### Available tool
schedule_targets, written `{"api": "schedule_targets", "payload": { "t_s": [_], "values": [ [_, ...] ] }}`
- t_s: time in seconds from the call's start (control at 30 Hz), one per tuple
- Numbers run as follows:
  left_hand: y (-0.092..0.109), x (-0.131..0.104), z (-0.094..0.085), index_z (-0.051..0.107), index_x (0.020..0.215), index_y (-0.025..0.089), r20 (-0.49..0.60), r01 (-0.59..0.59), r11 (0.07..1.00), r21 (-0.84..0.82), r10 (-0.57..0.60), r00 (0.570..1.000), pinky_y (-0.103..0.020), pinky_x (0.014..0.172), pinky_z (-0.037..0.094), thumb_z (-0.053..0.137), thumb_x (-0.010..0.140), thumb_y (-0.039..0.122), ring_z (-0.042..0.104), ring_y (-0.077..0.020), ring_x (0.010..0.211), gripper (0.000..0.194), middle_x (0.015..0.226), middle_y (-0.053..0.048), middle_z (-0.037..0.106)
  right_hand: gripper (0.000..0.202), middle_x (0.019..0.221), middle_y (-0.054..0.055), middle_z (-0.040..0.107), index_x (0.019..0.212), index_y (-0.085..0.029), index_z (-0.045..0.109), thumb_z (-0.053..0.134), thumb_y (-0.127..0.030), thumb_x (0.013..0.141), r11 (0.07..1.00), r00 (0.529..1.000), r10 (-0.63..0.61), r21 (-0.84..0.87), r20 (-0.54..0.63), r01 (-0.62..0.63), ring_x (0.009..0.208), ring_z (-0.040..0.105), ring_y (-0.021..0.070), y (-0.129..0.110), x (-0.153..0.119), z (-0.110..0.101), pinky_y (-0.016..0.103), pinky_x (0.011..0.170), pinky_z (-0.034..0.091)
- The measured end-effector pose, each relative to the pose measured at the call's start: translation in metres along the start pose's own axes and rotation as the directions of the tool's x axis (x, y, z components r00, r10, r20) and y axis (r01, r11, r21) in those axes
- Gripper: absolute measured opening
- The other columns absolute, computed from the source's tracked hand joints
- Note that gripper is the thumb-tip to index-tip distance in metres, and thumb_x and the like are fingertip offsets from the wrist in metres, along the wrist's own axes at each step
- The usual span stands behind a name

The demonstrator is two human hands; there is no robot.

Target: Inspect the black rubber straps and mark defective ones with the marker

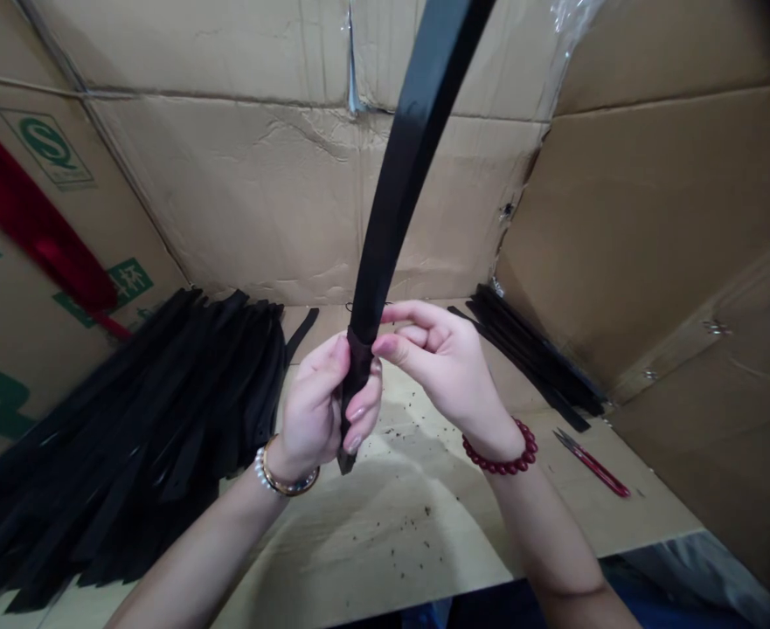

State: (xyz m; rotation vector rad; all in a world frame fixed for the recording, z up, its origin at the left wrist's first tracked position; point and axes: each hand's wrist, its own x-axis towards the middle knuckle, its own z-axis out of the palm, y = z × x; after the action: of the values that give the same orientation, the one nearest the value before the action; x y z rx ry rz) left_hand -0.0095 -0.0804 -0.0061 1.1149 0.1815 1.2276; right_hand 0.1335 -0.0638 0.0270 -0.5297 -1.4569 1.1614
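A long, flat black strap [394, 175] rises from my hands and runs out of the top of the view, leaning right. My left hand [315, 402] is wrapped round it near its lower end, thumb in front and fingers curled from the right. A short stub of strap sticks out below that grip. Just above my left thumb, a dark band crosses the strap. There, my right hand [447, 367] pinches the strap's right edge between thumb and forefinger; whether a thread is also between these fingertips, I cannot tell.
A big heap of black straps [162, 419] covers the left of the table [358, 559]. Another stack of strips [529, 349] lies at the back right. Red-handled scissors or snips [594, 465] rest at right. Cardboard walls [240, 192] stand around; a red strip [37, 218] hangs left.
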Motion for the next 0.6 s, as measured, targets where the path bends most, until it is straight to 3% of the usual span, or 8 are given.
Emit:
{"api": "schedule_targets", "payload": {
  "t_s": [0.07,0.17,0.27,0.37,0.5,0.6],
  "values": [
    [-0.001,0.000,-0.001,0.059,0.081,0.016,0.089,0.044,0.997,-0.066,-0.038,0.995,-0.013,0.029,0.033,0.037,0.102,0.037,0.036,-0.0055,0.025,0.037,0.043,0.007,0.037,0.024,0.061,-0.004,0.071,0.086,-0.019,0.071,0.086,-0.031,0.072,0.996,0.996,0.034,0.081,0.077,-0.040,0.056,0.066,0.0096,0.001,0.000,0.003,0.020,0.055,0.054],
    [-0.004,0.003,-0.003,0.055,0.073,0.016,0.145,0.088,0.991,-0.097,-0.073,0.987,-0.014,0.029,0.031,0.037,0.101,0.038,0.034,-0.0064,0.026,0.039,0.042,0.006,0.036,0.022,0.060,-0.004,0.072,0.079,-0.019,0.067,0.084,-0.032,0.073,0.996,0.999,0.029,0.084,0.041,-0.033,0.056,0.069,0.0107,0.004,0.001,0.006,0.020,0.056,0.056],
    [-0.006,0.007,-0.004,0.053,0.074,0.016,0.010,0.117,0.992,0.042,-0.118,0.993,-0.014,0.033,0.032,0.039,0.101,0.044,0.038,-0.0051,0.032,0.042,0.049,0.005,0.042,0.027,0.053,-0.006,0.066,0.074,-0.020,0.061,0.082,-0.038,0.076,0.999,0.998,0.026,0.034,-0.052,-0.024,0.045,0.063,0.0106,0.008,0.001,0.006,0.021,0.045,0.050],
    [-0.005,0.011,-0.002,0.055,0.093,0.017,-0.191,0.110,0.953,0.281,-0.057,0.980,-0.016,0.041,0.040,0.037,0.100,0.055,0.048,-0.0063,0.043,0.043,0.063,0.003,0.052,0.030,0.052,-0.005,0.064,0.070,-0.021,0.059,0.077,-0.042,0.080,0.994,0.988,-0.024,-0.107,-0.153,0.007,0.042,0.061,0.0107,0.011,0.002,0.003,0.021,0.042,0.045],
    [-0.002,0.012,0.004,0.051,0.100,0.019,-0.264,0.096,0.888,0.450,0.030,0.964,-0.019,0.045,0.045,0.052,0.096,0.052,0.052,-0.0079,0.050,0.033,0.072,0.003,0.057,0.032,0.048,-0.005,0.062,0.066,-0.021,0.059,0.072,-0.043,0.086,0.945,0.979,-0.102,-0.325,-0.175,0.041,0.041,0.059,0.0102,0.015,0.005,-0.002,0.023,0.045,0.043],
    [-0.002,0.012,0.005,0.053,0.097,0.019,-0.295,0.075,0.896,0.438,0.065,0.953,-0.017,0.042,0.041,0.056,0.096,0.044,0.050,-0.0064,0.047,0.026,0.070,0.003,0.057,0.028,0.048,-0.004,0.063,0.071,-0.020,0.063,0.069,-0.041,0.089,0.943,0.988,-0.096,-0.329,-0.118,0.053,0.042,0.058,0.0102,0.018,0.008,-0.004,0.023,0.046,0.042]
  ]
}}
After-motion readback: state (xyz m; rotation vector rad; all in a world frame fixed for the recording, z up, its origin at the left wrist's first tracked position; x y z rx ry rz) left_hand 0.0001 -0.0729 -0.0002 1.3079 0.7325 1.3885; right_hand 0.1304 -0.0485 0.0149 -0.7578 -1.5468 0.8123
